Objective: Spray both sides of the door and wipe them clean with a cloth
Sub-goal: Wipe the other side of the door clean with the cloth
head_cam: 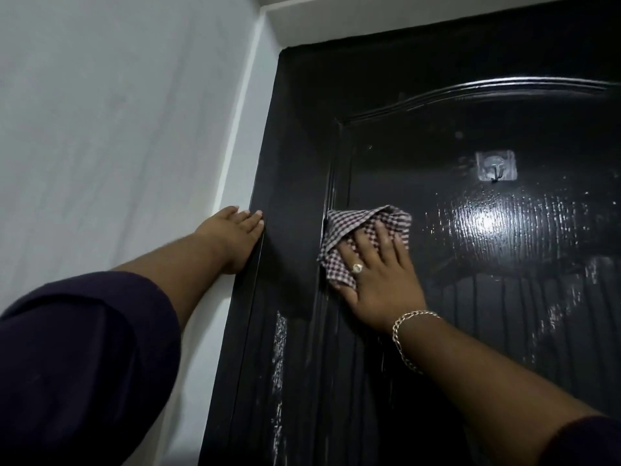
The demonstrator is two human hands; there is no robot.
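Observation:
A glossy black door (470, 270) fills the right half of the view, wet with streaks and drips. My right hand (379, 280) lies flat with spread fingers on a red-and-white checked cloth (353, 227), pressing it against the door beside the raised panel moulding. My left hand (235, 237) rests with straight fingers on the door's left edge, where it meets the white wall. No spray bottle is in view.
A clear adhesive hook (495, 166) is stuck on the door panel above and right of the cloth. A white wall (117, 146) runs along the left. The door's top edge meets a white lintel (403, 15).

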